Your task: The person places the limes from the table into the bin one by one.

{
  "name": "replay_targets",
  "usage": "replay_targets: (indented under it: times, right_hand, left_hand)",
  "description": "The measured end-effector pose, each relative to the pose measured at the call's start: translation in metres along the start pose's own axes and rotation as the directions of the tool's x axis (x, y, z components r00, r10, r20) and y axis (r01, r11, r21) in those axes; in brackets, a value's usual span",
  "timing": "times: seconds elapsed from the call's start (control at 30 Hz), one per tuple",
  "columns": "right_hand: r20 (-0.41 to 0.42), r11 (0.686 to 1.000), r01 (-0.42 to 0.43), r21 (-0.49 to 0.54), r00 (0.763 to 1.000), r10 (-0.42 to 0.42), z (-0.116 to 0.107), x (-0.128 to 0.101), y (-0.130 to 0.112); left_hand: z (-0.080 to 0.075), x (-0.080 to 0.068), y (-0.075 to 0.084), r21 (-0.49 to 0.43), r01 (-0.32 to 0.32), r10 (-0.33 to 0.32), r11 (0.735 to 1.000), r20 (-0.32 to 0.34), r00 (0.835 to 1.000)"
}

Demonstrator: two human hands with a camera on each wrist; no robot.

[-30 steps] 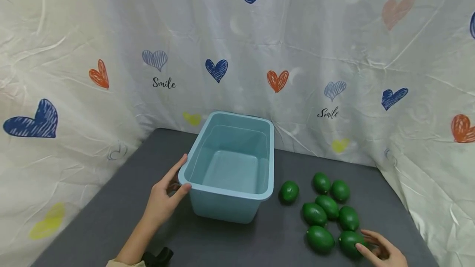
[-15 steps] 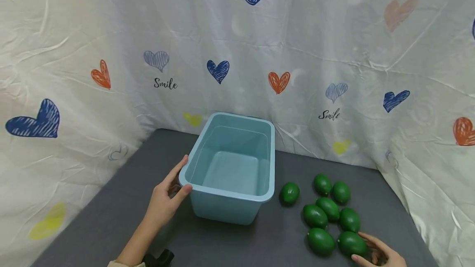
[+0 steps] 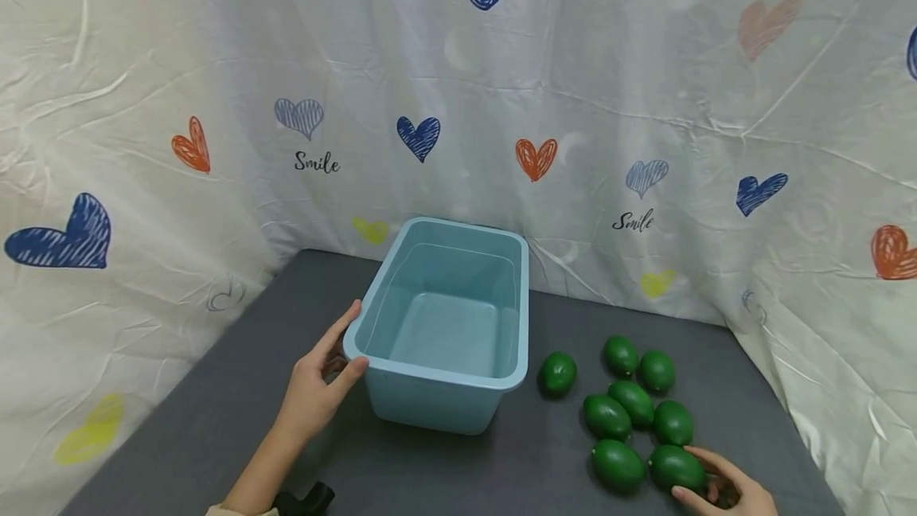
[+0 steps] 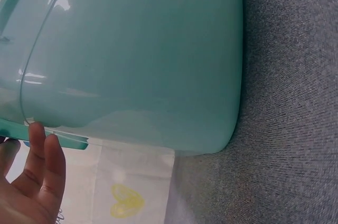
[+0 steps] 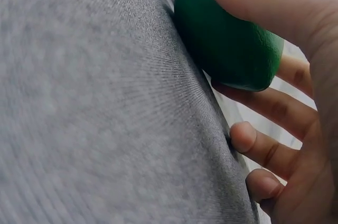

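While I look down over the grey tabletop [image 3: 458,468], my right hand [image 3: 727,492] sits nearest, at the front right corner, with thumb and fingers curled round the closest green lime [image 3: 676,467]. The right wrist view shows the thumb on top of this lime [image 5: 227,39] and the fingers [image 5: 274,109] slipping under its far side, so it is a grasp, with the fruit resting on the tabletop. The skin looks glossy and hard, like moulded plastic, so I judge it light, stiff and a little slippery; taking it across its thick middle, not by the pointed ends, seems safest.

A second lime [image 3: 618,465] lies just beside it on the left, and five more limes [image 3: 634,399] cluster behind, toward the right edge, some touching, one [image 3: 557,373] set apart nearer the bin.

My left hand [image 3: 315,381] grips the front left corner of the pale blue bin [image 3: 437,400], thumb hooked over the rim, fingers along the outer wall. The bin stands upright near the middle of the tabletop, nothing inside it.

Farthest off, a white cloth [image 3: 573,86] printed with hearts hangs round the back and side edges.
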State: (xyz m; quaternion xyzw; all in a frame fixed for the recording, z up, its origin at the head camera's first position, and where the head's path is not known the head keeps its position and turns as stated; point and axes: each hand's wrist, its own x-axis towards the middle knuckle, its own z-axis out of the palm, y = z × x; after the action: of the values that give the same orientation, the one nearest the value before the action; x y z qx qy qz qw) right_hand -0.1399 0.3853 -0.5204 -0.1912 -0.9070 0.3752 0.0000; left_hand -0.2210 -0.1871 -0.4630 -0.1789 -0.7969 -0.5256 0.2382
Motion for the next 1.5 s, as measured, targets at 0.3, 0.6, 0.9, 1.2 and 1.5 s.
replay_targets:
  times: [0.3,0.6,0.9,1.2,1.5]
  right_hand:
    - [-0.019,0.999,-0.018,0.044,1.0,0.019,-0.003,0.004,-0.001]
    - [-0.068,0.993,-0.06,0.097,0.996,0.066,-0.006,0.004,-0.007]
    - [-0.098,0.989,-0.062,0.134,0.992,0.075,-0.011,0.001,-0.023]
    - [-0.156,0.991,-0.02,0.13,0.987,0.04,-0.015,0.0,-0.042]
    - [-0.132,0.991,0.102,0.081,0.987,-0.091,-0.009,0.004,-0.064]
  left_hand:
    - [0.0,0.0,0.003,-0.004,-0.044,0.044,0.999,-0.004,0.999]
    - [0.001,0.0,0.003,0.003,-0.053,0.053,0.999,-0.037,0.998]
    - [0.002,0.0,0.001,0.163,-0.107,0.112,0.981,-0.022,0.994]
    - [0.0,0.0,0.0,0.294,-0.125,0.134,0.947,-0.011,0.991]
    - [0.002,-0.002,0.001,0.301,-0.11,0.118,0.947,-0.009,0.993]
